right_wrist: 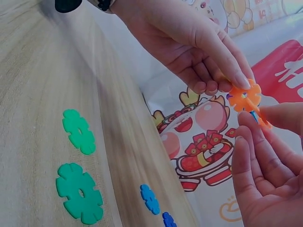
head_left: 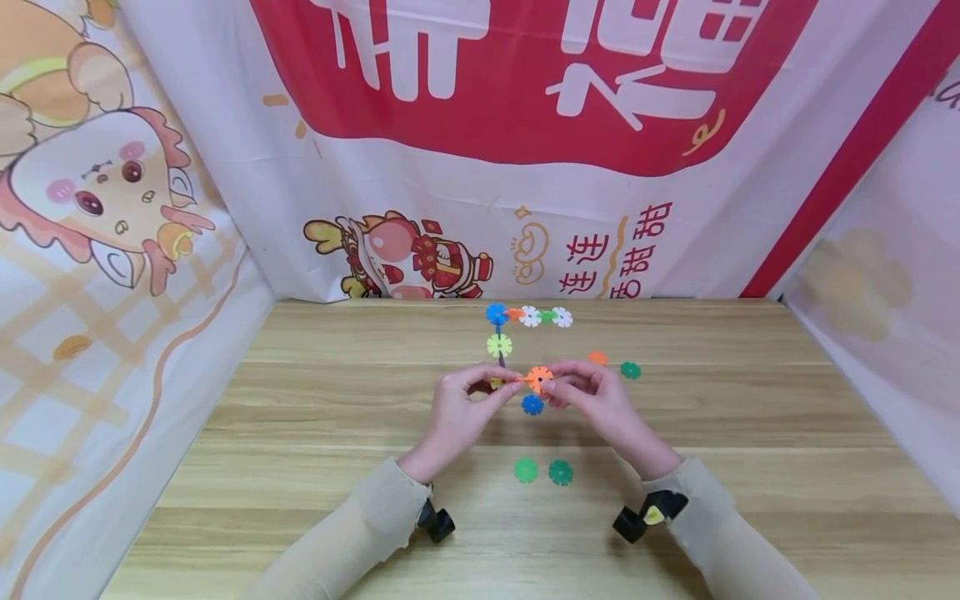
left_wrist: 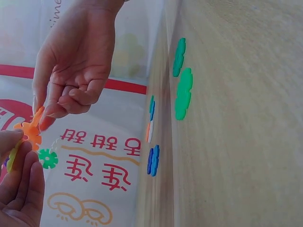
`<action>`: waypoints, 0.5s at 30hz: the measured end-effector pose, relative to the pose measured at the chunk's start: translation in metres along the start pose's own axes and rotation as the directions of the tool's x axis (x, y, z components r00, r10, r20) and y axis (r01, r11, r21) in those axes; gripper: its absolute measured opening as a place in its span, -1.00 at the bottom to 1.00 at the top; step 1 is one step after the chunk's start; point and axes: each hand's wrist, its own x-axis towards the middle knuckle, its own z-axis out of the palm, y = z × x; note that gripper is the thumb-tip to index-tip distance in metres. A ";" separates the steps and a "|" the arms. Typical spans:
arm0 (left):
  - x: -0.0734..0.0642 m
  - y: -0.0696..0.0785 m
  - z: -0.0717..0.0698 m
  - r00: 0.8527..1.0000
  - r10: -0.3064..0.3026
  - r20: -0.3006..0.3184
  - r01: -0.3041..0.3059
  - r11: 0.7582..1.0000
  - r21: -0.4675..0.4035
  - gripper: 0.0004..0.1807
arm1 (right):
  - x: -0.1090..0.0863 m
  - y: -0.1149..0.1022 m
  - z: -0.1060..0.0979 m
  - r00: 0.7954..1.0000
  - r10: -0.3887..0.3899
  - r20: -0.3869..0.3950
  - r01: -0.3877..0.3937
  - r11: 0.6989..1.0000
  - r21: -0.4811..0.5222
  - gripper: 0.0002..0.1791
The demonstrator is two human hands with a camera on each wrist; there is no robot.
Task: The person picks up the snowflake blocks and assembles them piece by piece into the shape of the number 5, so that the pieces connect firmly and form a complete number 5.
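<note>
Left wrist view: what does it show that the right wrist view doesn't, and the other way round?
Only left wrist: a yellow piece and a green disc seen beside the left hand.
Only right wrist: the printed cartoon figure and a black device on the left wrist.
Both: the two hands pinching orange pieces, plus two flat green discs and blue discs on the wooden table.

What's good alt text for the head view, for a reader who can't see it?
A person's left hand and right hand pinch orange notched discs over a wooden table. Beyond them is a chain of linked multicoloured discs; two green discs lie side by side nearer the viewer. A printed cloth hangs behind.
</note>
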 end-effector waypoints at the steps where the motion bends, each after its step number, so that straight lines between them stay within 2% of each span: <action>1: 0.000 0.000 0.000 1.000 -0.001 -0.001 0.001 1.000 0.000 -0.91 | 0.000 0.000 0.000 1.000 0.010 -0.002 -0.010 1.000 0.008 -0.69; 7: -0.003 -0.002 0.001 1.000 0.020 0.005 -0.020 1.000 0.004 -0.88 | 0.001 0.000 -0.001 1.000 0.003 -0.024 -0.003 1.000 0.008 -0.73; 11: -0.004 -0.003 -0.001 0.998 0.033 0.053 -0.033 0.999 0.012 -0.86 | 0.002 0.001 -0.003 0.998 -0.017 -0.054 0.016 1.000 -0.015 -0.72; 15: -0.005 -0.006 -0.003 0.993 0.056 0.105 -0.057 0.998 0.008 -0.70 | 0.003 0.002 -0.005 0.997 -0.025 -0.077 0.022 0.999 -0.032 -0.71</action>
